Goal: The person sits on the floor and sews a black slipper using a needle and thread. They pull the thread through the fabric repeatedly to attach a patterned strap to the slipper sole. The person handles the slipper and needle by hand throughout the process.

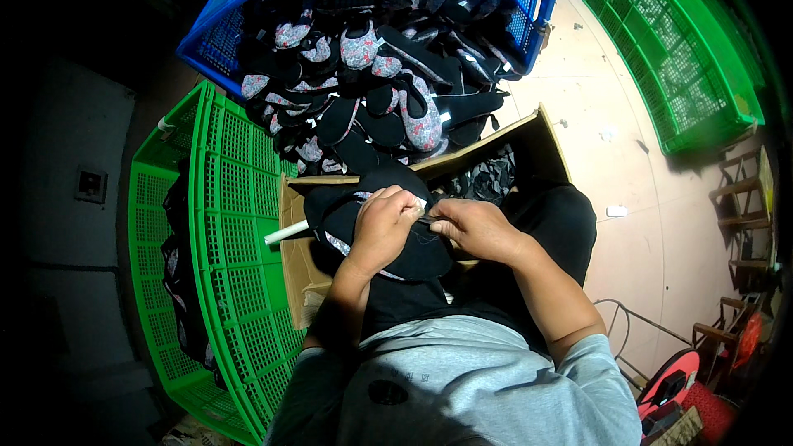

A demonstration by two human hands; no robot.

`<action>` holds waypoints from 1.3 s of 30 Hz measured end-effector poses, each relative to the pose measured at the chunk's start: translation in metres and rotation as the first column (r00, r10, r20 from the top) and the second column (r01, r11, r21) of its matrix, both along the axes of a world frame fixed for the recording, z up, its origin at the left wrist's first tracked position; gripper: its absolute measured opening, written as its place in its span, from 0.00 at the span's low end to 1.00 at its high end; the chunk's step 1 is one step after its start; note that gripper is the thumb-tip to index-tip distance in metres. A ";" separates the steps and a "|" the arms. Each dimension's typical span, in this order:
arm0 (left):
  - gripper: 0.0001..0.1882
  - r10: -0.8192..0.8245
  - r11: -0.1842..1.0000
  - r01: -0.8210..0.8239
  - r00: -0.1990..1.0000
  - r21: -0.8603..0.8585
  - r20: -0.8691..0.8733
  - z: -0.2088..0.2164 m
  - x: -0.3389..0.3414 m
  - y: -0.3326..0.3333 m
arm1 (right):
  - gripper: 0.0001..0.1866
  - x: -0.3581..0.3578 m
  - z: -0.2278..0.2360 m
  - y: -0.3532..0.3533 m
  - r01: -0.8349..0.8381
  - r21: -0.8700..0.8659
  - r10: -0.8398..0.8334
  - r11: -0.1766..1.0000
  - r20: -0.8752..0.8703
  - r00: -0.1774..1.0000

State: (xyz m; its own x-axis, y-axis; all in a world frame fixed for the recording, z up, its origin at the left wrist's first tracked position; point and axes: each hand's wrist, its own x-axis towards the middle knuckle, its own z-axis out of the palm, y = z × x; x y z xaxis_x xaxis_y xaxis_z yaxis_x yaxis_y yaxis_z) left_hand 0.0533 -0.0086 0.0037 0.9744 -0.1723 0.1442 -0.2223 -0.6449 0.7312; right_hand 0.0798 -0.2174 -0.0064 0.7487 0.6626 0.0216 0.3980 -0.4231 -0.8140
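Note:
On my lap lies a black slipper [421, 258] with a patterned edge, beside other black pieces. My left hand [384, 227] is closed on it, fingers pinched around a small white tag [421, 205]. Close against those fingertips, my right hand [472, 227] is pinched shut over a small dark item that is too hidden to name. The fingertips of both hands nearly meet above the slipper. A white tube [286, 234] sticks out to the left of the slipper.
An open cardboard box [555, 142] holding black scraps [489, 175] is in front of me. Beyond it, slippers [359, 45] with floral linings spill from a blue crate [529, 0]. Green crates [244, 190] stand left, another green crate [661, 49] far right. Wooden racks [743, 206] line the right.

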 end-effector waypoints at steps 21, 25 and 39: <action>0.06 0.023 0.998 -0.025 0.999 0.063 0.028 -0.002 -0.001 -0.004 | 0.12 -0.001 -0.006 0.005 0.000 -0.028 0.002 1.000 0.070 0.998; 0.06 0.027 0.997 -0.031 0.998 0.067 0.053 -0.002 -0.002 -0.005 | 0.12 -0.001 -0.006 0.005 -0.003 -0.022 0.004 1.000 0.082 0.997; 0.04 0.105 0.989 -0.104 0.994 -0.102 0.003 -0.013 -0.001 0.001 | 0.12 0.000 -0.004 0.001 0.038 0.072 -0.039 0.997 0.010 0.999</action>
